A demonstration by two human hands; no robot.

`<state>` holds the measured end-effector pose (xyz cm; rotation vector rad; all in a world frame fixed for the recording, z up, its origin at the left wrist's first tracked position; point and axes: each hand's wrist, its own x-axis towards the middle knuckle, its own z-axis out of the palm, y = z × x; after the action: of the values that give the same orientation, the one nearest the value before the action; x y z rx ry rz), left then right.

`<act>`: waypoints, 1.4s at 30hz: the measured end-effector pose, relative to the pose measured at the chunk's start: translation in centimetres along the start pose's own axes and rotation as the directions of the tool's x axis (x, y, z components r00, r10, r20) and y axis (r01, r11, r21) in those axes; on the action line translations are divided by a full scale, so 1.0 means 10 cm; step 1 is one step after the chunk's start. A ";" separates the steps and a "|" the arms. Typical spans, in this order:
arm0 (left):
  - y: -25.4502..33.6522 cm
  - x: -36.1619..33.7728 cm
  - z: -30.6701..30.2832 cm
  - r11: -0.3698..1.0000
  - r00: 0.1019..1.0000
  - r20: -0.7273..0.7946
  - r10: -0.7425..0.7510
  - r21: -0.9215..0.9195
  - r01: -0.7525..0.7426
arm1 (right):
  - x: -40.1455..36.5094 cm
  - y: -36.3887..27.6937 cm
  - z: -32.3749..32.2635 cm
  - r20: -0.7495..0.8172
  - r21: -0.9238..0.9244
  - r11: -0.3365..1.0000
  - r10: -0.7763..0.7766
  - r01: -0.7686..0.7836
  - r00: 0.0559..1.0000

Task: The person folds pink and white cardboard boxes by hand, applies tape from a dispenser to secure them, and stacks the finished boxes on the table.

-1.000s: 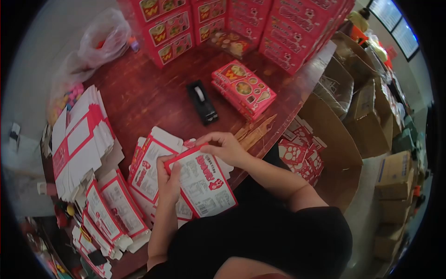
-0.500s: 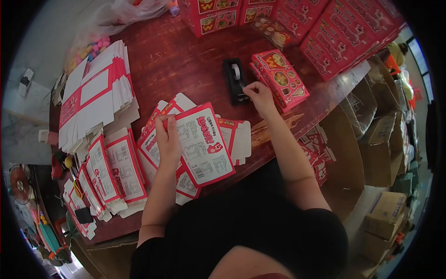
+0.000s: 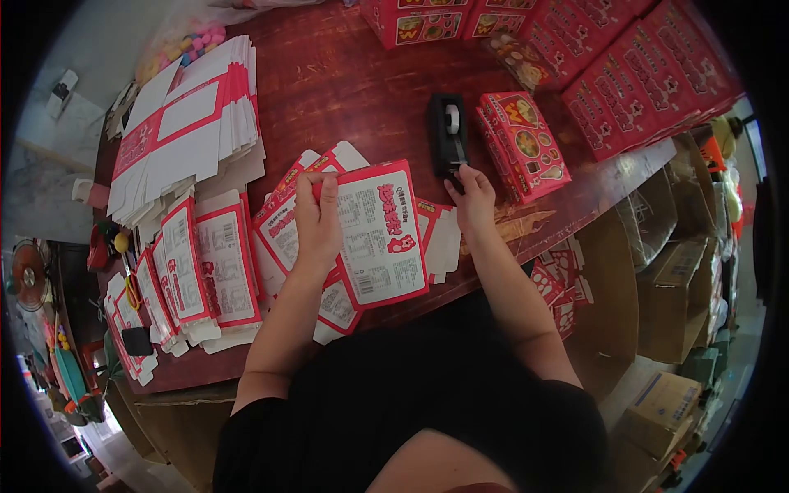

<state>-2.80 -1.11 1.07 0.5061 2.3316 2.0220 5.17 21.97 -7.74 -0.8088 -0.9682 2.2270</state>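
Note:
My left hand (image 3: 320, 218) grips a red-and-white printed carton (image 3: 384, 234) by its upper left edge, thumb on the printed face. The carton's back, with small print and a barcode, faces up above several flat cartons (image 3: 279, 234). At the front end of the black tape dispenser (image 3: 445, 135), my right hand (image 3: 475, 201) has thumb and forefinger at the cutting edge, closed on the tape end; the tape itself is hardly visible there. Right of the dispenser lie red filled boxes (image 3: 523, 146), stacked.
White-and-red flat cartons (image 3: 185, 135) are piled at the left, with more printed cartons (image 3: 226, 267) nearer me. Big red boxes (image 3: 649, 78) line the back right beside a clear packet (image 3: 522, 62). Scissors (image 3: 131, 287) lie at the left edge; brown cardboard boxes (image 3: 678, 279) stand right of the table.
My right hand has drawn back toward me from the dispenser's side to its front end. My left hand still holds the carton. The whole view has shifted slightly.

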 end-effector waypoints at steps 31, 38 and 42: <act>0.46 0.21 -0.05 0.991 0.782 0.618 0.077 0.037 -0.126 | -0.55 -0.64 0.92 0.688 -0.471 0.832 0.554 -0.293 0.469; 0.19 0.20 -0.18 0.991 0.991 0.103 0.087 -0.111 -0.075 | 0.03 -0.62 0.38 0.420 -0.646 0.540 -0.338 0.539 0.842; 0.06 0.21 -0.21 0.870 0.978 -0.063 -0.198 -0.470 0.145 | 0.32 -0.52 0.07 0.306 -0.793 0.501 -0.163 0.346 0.938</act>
<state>-5.14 -2.49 2.45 0.1600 1.7546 2.4498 3.91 26.90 -4.26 -0.7417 -2.1963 1.4926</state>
